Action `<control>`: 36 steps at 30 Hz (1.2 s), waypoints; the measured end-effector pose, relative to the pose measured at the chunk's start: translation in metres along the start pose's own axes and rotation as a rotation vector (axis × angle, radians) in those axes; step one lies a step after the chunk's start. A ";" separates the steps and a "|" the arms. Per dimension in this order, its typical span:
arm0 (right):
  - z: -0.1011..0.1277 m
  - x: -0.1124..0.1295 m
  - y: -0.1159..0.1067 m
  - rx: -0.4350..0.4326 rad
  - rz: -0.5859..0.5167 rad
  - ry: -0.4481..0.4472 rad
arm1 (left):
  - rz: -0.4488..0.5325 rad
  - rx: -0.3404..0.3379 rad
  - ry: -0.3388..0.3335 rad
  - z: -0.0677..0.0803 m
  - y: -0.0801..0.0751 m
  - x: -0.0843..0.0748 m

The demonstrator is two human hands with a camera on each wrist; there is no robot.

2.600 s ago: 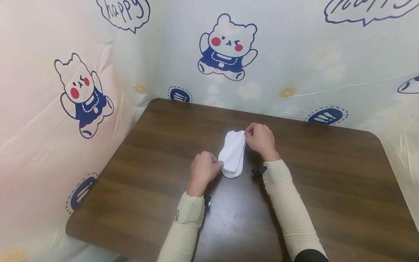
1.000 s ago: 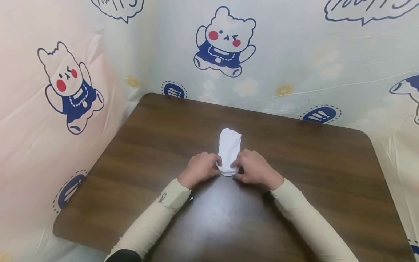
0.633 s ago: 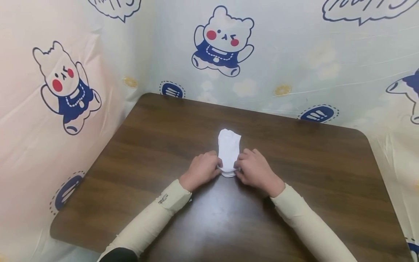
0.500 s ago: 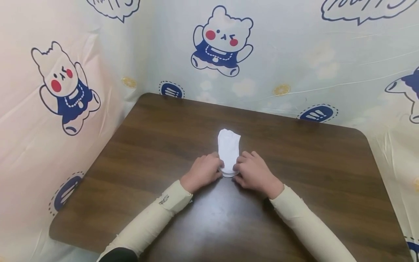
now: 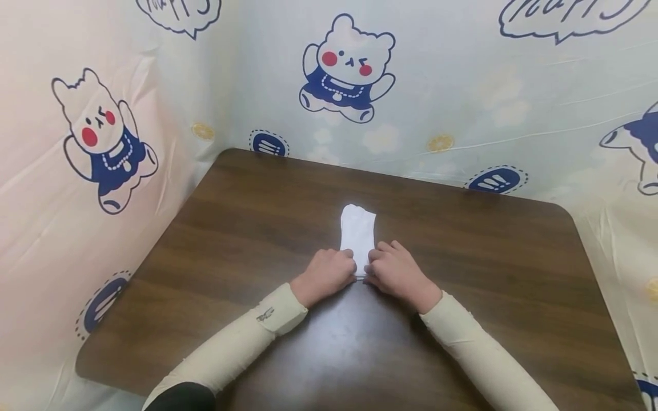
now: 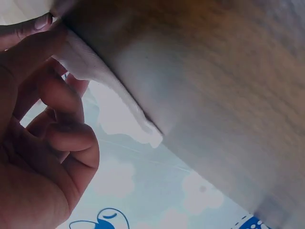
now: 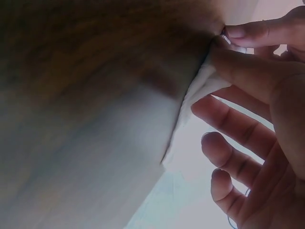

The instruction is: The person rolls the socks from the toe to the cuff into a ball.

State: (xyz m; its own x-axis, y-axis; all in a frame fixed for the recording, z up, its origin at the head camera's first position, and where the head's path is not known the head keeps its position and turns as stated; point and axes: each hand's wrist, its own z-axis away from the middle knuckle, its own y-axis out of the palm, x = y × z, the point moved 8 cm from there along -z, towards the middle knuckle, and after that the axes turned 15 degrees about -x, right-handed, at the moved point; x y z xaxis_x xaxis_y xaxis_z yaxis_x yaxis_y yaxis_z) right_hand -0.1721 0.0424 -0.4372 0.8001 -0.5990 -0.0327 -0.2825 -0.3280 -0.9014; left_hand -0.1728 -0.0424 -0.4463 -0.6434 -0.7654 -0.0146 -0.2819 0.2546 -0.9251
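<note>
A white sock (image 5: pixel 357 231) lies lengthwise on the dark wooden table (image 5: pixel 247 228), its far end pointing away from me. My left hand (image 5: pixel 329 273) and right hand (image 5: pixel 388 271) sit side by side at its near end, each pinching that end between thumb and fingers. In the left wrist view the thumb and forefinger press the white sock (image 6: pixel 102 78) against the table. In the right wrist view the thumb and forefinger nip the white sock (image 7: pixel 202 83), the other fingers (image 7: pixel 233 126) spread loosely. The near tip of the sock is hidden under both hands.
A plastic sheet printed with cartoon bears (image 5: pixel 346 68) walls the table at the back, left and right. The table's rounded corners (image 5: pixel 565 212) meet this sheet. Both cream sleeves (image 5: pixel 257 337) lie across the near part of the table.
The right hand came from the sock's far end to its near end beside the left hand. Both hands then closed in on the near end, covering more of the sock.
</note>
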 end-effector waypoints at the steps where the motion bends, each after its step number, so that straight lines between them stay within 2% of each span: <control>1: 0.000 0.000 0.001 -0.003 0.001 0.001 | -0.004 0.001 0.010 0.000 0.000 -0.001; 6: 0.002 -0.002 0.002 -0.028 -0.001 0.018 | -0.028 -0.007 0.077 -0.001 -0.001 -0.008; 10: 0.003 -0.002 0.002 -0.022 -0.009 0.035 | -0.059 -0.064 0.089 -0.001 -0.003 -0.010; 14: 0.003 -0.002 0.003 0.001 -0.001 0.068 | -0.079 -0.100 0.035 -0.001 -0.004 -0.005; 16: 0.002 -0.002 0.003 -0.005 0.009 0.085 | -0.072 -0.083 0.002 -0.002 -0.003 -0.003; 21: 0.003 -0.005 0.002 -0.016 0.028 0.132 | 0.028 -0.017 -0.081 -0.005 -0.002 0.004; 25: 0.005 -0.011 0.005 0.015 0.006 0.205 | 0.103 -0.002 -0.129 -0.005 -0.005 0.010; 33: 0.006 -0.017 0.001 0.067 -0.083 0.303 | 0.139 -0.057 -0.180 -0.005 -0.015 0.018; 36: 0.006 -0.019 0.002 0.084 -0.123 0.334 | 0.158 -0.052 -0.190 -0.006 -0.016 0.019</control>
State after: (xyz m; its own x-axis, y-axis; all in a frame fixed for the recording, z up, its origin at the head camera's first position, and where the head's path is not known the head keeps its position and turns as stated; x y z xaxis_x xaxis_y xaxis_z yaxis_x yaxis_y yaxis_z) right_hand -0.1847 0.0579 -0.4413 0.6041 -0.7692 0.2083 -0.1393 -0.3593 -0.9228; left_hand -0.1843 -0.0573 -0.4296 -0.5383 -0.8100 -0.2328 -0.2282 0.4060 -0.8849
